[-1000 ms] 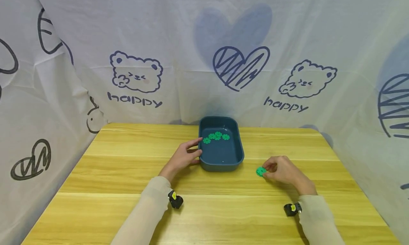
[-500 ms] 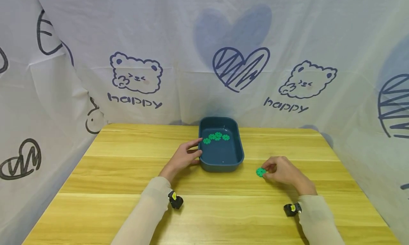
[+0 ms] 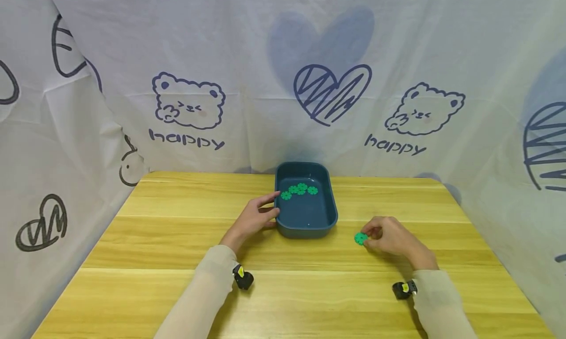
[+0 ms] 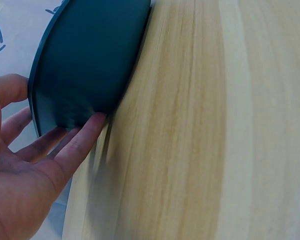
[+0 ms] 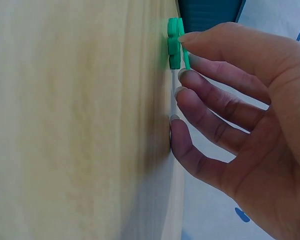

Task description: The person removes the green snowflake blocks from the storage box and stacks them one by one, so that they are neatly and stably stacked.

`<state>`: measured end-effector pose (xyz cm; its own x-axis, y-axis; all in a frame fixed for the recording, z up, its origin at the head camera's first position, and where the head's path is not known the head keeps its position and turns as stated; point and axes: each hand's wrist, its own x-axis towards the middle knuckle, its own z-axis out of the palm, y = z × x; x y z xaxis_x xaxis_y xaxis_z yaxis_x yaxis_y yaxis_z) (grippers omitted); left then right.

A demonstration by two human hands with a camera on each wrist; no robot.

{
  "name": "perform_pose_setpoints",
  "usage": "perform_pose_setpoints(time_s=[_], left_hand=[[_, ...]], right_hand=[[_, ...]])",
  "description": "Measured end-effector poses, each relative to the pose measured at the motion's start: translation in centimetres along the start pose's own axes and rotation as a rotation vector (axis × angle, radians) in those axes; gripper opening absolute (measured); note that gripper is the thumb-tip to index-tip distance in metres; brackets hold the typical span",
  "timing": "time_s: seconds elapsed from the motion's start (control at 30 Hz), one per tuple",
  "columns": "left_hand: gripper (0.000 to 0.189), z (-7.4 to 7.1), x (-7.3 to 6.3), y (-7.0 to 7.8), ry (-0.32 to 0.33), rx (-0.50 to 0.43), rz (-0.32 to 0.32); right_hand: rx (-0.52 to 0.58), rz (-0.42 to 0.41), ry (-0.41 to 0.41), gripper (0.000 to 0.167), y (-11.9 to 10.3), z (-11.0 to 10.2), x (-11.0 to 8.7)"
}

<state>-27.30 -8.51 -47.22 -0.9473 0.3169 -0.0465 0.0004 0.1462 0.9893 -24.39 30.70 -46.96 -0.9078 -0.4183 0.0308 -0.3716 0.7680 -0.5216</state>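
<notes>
A dark blue rectangular bin point(image 3: 307, 216) stands at the back middle of the table. My left hand point(image 3: 252, 218) rests spread against its left wall, one fingertip at the rim; the left wrist view shows the straight fingers point(image 4: 80, 145) touching the bin's side. Several green flower-shaped plastic discs point(image 3: 301, 187) lie inside, toward the far end. Right of the bin, my right hand point(image 3: 389, 235) pinches a green flower-shaped disc point(image 3: 360, 239) low over the table. In the right wrist view this thin tilted disc point(image 5: 185, 55) stands beside a thicker green piece point(image 5: 174, 44) at the tabletop.
The wood-grain table point(image 3: 309, 299) reaches back to a white cloth point(image 3: 256, 83) printed with bears and hearts, which also hangs at both sides. A small black camera point(image 3: 243, 278) sits on the left wrist, another black camera point(image 3: 402, 291) on the right.
</notes>
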Motion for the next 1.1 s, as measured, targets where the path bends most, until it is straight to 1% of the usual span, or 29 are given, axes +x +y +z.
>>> perform_pose_setpoints(time_s=[0.1,0.6,0.9,1.1], left_hand=[[0.057,-0.01,-0.07,0.05,0.001,0.000,0.001],[0.057,0.02,0.24,0.39,-0.002,-0.012,-0.013],[0.056,0.02,0.07,0.49,0.001,-0.005,-0.020],[0.056,0.03,0.04,0.50,0.002,0.002,-0.026]], right_hand=[[-0.003,0.000,0.004,0.018,0.06,0.07,0.04],[0.014,0.002,-0.031,0.018,0.16,-0.59,0.42],[0.009,-0.012,-0.035,0.019,0.02,-0.64,0.24],[0.017,-0.004,-0.039,0.021,-0.03,-0.66,0.16]])
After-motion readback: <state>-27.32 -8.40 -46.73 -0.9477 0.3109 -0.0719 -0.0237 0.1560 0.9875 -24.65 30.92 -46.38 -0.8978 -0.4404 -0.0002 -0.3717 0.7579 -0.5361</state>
